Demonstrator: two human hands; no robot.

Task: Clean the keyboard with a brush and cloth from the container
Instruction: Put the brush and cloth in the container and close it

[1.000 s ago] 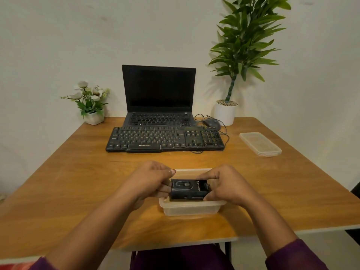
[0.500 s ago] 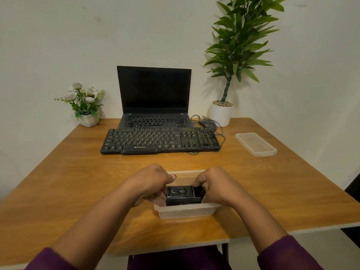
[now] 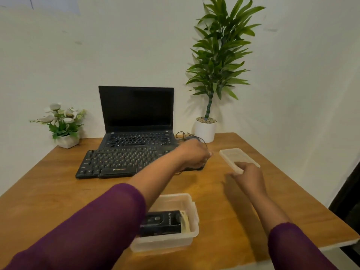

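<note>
**Wooden desk: kit boxed, hands elsewhere**

Near edge: open container, black box inside, presumably with brush and cloth. Beyond: right hand at lid corner, fingers loosely curled, grip unclear. Farther: left hand blurred over keyboard right end, state unreadable; likely repositioning it.

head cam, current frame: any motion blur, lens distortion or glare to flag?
Head view: the left hand is motion-smeared over the right end of the keyboard, so its grip is unreadable. Head view: the right hand at the lid and the container are sharper. Head view: wide-angle bowing along the table edges, a soft shadow of the plant on the wall, no glare.
</note>
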